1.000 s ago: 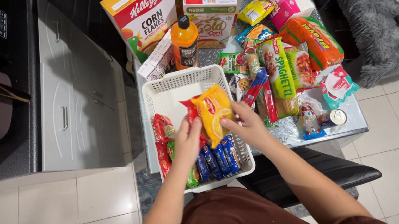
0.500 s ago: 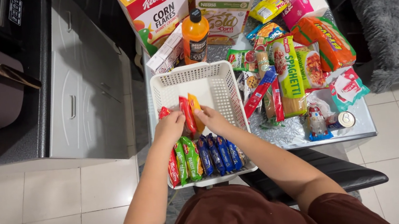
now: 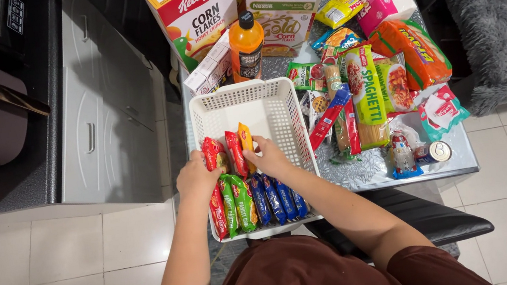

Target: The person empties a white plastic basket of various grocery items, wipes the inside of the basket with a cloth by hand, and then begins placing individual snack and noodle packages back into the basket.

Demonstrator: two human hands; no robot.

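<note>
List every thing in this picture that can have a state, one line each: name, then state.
White basket: far half bare, near half packed with packets.
Upright packets: standing on edge, between both hands.
Left hand: touching the packets.
Right hand: touching the packets.
Orange bottle: upright, capped.
Tin can: lying on its side.

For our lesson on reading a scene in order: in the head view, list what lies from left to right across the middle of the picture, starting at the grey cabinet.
Grey cabinet → white basket → spaghetti packet → orange noodle packet → grey shaggy rug.
</note>
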